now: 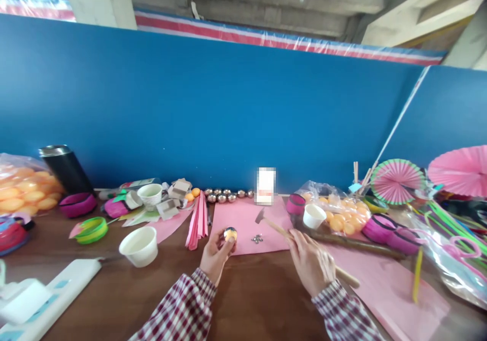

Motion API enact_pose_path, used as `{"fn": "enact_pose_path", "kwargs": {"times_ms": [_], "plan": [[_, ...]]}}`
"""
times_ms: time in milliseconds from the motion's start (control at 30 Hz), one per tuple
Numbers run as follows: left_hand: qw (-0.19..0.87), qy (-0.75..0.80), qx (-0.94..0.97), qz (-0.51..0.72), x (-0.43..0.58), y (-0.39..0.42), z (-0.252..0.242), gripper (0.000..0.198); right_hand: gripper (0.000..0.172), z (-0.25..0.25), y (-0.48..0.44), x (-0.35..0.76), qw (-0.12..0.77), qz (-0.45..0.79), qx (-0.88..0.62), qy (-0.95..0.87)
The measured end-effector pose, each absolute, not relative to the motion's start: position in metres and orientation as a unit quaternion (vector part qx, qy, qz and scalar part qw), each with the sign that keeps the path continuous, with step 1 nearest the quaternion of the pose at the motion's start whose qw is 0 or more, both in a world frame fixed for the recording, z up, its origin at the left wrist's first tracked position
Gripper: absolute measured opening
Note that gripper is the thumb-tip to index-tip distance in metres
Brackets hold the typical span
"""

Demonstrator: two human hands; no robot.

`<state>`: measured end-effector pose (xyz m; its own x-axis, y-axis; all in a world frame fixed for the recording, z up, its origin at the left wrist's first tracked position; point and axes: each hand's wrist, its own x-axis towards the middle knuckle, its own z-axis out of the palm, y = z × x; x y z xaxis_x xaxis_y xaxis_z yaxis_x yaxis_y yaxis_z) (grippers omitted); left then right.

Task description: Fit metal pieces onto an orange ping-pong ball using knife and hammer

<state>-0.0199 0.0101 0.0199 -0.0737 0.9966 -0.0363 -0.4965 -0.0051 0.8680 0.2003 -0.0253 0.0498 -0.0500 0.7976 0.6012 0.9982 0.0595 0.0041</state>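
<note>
My left hand (216, 253) holds a small shiny metal ball (230, 234) with an orange-yellow patch, pinched near the front left corner of a pink sheet (243, 219). In my right hand (312, 261) is a small hammer (275, 226); its wooden handle runs under the palm and its head points left, over the sheet. Between the two hands, a little pile of small metal pieces (257, 238) lies on the pink sheet. Several shiny metal balls (221, 198) stand in rows along the sheet's back edge.
A white bowl (139, 246), pink strips (198, 222) and a power strip (57, 300) lie to the left. On the right are a paper cup (314, 216), bagged orange balls (348, 216), a wooden stick (357, 243) and a pink fan (397, 181). A blue partition (228, 112) stands behind.
</note>
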Motion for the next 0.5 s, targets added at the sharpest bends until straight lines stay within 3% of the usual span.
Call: {"fn": "enact_pose_path", "kwargs": {"times_ms": [500], "plan": [[0.555,0.423,0.393,0.599,-0.019,0.010,0.017,0.046,0.037,0.036,-0.043,0.192,0.295,-0.184,-0.572,-0.743]]}}
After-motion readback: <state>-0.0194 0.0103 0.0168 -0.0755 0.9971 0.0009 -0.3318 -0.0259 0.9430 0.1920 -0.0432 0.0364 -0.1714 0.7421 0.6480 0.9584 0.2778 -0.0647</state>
